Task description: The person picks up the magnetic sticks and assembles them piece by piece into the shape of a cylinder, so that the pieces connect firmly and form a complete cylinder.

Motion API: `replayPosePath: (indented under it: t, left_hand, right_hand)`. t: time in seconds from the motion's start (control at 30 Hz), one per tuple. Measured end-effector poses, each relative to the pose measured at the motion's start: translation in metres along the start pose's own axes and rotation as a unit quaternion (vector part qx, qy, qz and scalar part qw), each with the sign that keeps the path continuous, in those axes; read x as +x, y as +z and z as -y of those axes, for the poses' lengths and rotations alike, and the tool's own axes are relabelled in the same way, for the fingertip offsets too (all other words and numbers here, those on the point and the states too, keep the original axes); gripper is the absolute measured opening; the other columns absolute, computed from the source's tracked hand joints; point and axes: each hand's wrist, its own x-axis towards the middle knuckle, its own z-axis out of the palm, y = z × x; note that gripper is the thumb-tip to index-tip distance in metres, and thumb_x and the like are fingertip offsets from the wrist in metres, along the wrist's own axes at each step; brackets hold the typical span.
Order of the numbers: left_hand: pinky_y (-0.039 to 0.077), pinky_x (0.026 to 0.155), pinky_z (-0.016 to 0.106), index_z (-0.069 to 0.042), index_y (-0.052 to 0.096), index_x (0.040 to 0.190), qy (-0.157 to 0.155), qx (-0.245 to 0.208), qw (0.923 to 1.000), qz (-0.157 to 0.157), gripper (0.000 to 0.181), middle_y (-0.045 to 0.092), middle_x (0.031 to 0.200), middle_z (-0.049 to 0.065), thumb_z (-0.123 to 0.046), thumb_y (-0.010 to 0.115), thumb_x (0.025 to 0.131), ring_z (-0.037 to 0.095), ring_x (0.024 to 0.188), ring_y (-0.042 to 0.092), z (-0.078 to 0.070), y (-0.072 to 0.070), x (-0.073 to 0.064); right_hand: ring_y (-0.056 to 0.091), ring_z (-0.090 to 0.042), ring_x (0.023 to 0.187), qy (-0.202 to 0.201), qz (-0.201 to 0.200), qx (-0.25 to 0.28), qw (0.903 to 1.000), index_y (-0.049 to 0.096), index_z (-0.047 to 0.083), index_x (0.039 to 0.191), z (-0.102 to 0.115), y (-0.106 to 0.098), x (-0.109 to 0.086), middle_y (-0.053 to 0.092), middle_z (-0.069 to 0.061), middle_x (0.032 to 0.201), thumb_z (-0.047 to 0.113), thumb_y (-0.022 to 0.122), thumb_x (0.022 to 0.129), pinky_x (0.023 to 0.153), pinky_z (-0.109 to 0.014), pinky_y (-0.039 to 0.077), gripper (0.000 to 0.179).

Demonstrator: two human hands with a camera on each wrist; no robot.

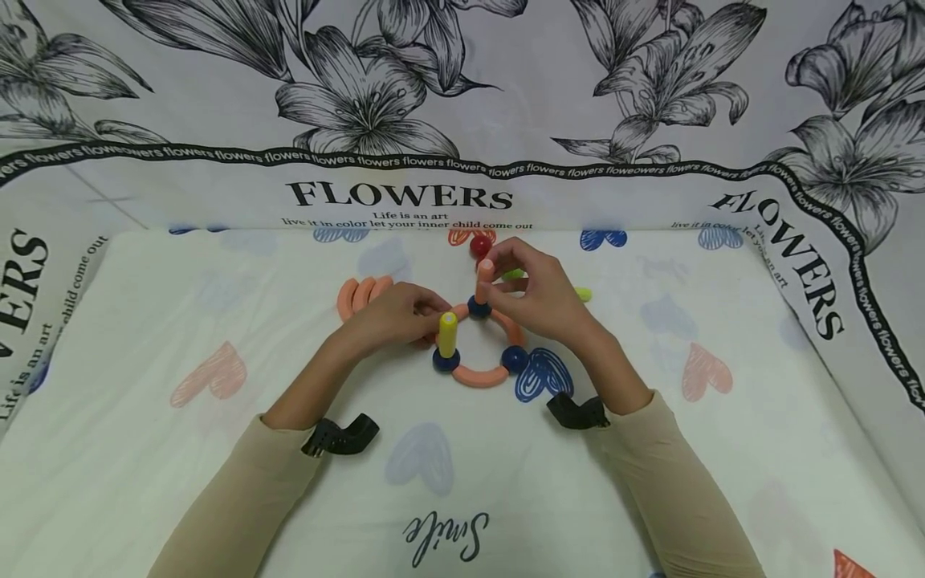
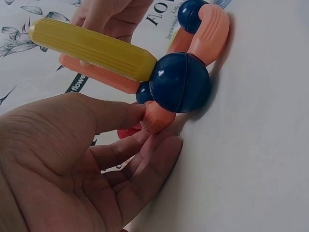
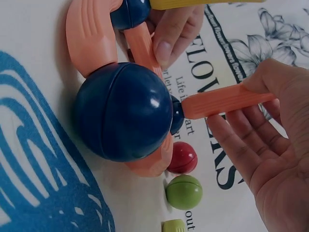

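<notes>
Pinching the orange rod (image 3: 207, 101) with my right grip (image 1: 540, 289) at twelve o'clock on the ring (image 1: 480, 377), I'm holding its curved piece (image 2: 159, 117) at ten in my left grip (image 1: 390, 315); yellow rod (image 1: 448, 337) stands at eight.

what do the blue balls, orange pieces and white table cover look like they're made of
The blue balls look like hard, glossy plastic: sharp highlights and a seam line. The orange pieces are probably plastic too, duller in finish, with moulded-looking grooves. The white table cover looks matt and printed, perhaps fabric since it shows no shine, though a coated sheet is possible.
</notes>
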Motion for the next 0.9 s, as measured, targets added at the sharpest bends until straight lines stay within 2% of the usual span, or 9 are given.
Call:
replayPosePath:
  t: [0.43, 0.6, 0.9]
  left_hand:
    - [0.049, 0.073, 0.029, -0.011, 0.075, 0.124, 0.007, 0.005, 1.0, -0.001, 0.031, 0.071, 0.08, 0.005, -0.032, 0.064, 0.103, 0.018, 0.074, 0.063, -0.0026, -0.0001, -0.0014]
    - [0.051, 0.073, 0.028, -0.009, 0.074, 0.126, 0.007, 0.001, 1.0, -0.001, 0.031, 0.074, 0.084, 0.005, -0.027, 0.062, 0.103, 0.017, 0.076, 0.065, -0.0041, 0.0, -0.0023]
    - [0.051, 0.074, 0.028, -0.009, 0.073, 0.127, 0.006, -0.004, 1.0, 0.0, 0.032, 0.074, 0.084, 0.005, -0.027, 0.063, 0.103, 0.017, 0.076, 0.065, -0.002, -0.0008, -0.0032]
  right_hand:
    - [0.071, -0.022, 0.112, 0.001, -0.001, -0.003, 1.0, 0.062, 0.007, 0.125, -0.0016, -0.0006, 0.0003, 0.071, -0.009, 0.118, 0.006, 0.078, 0.094, 0.092, -0.038, 0.064, 0.035]
    - [0.071, -0.023, 0.112, 0.0, -0.001, -0.003, 1.0, 0.062, 0.007, 0.125, -0.0017, -0.0012, 0.0003, 0.071, -0.009, 0.118, 0.006, 0.078, 0.094, 0.093, -0.042, 0.064, 0.035]
    - [0.071, -0.022, 0.112, -0.001, 0.009, -0.005, 0.9999, 0.062, 0.009, 0.129, -0.0024, -0.002, 0.0003, 0.071, -0.008, 0.12, 0.008, 0.078, 0.094, 0.095, -0.042, 0.063, 0.039]
